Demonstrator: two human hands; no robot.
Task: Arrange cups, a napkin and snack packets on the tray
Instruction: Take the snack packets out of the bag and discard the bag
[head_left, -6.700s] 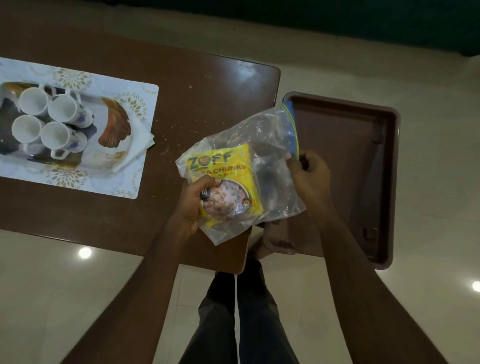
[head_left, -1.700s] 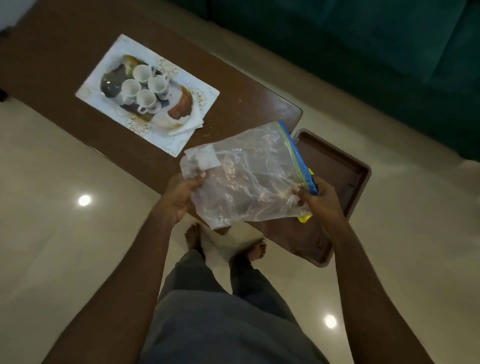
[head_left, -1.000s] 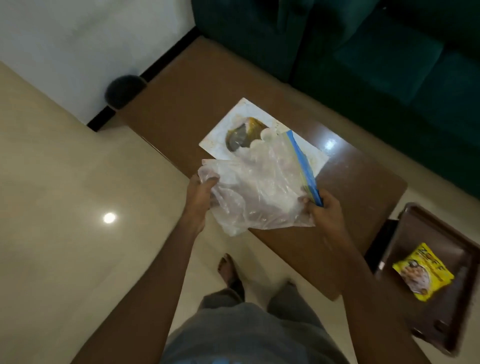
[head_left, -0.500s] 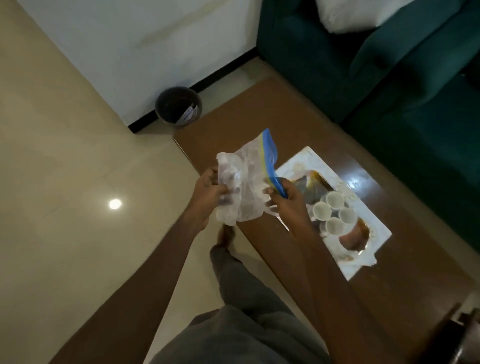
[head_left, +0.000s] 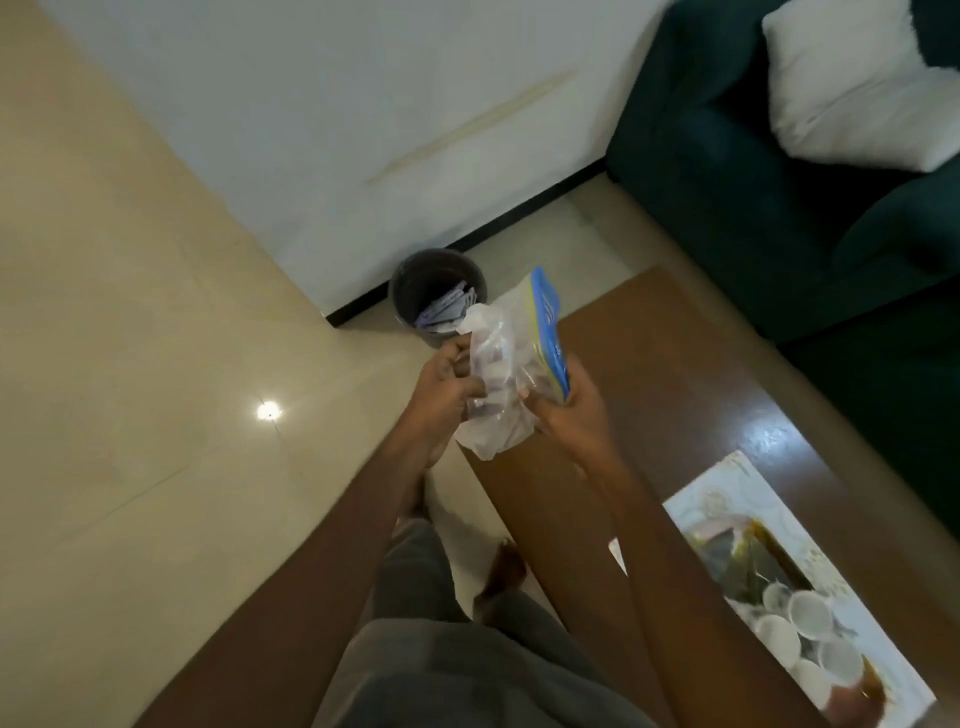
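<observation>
Crumpled tighter now, the clear zip bag (head_left: 506, 364) is bunched between both my hands, where half a second ago it hung looser. My left hand (head_left: 441, 395) has its fingers closed into the plastic, my right hand (head_left: 569, 410) pinches the blue zip edge. We're over the near corner of the brown table (head_left: 675, 415), glossy and glaring. Cups (head_left: 800, 634) sit clustered on the patterned tray (head_left: 727, 488) at lower right, blurred. Ahead, a dark bin (head_left: 415, 291) with scraps in it stands against the white wall (head_left: 311, 104); cream floor tiles, green sofa (head_left: 753, 208) with a white cushion (head_left: 852, 88) at right
</observation>
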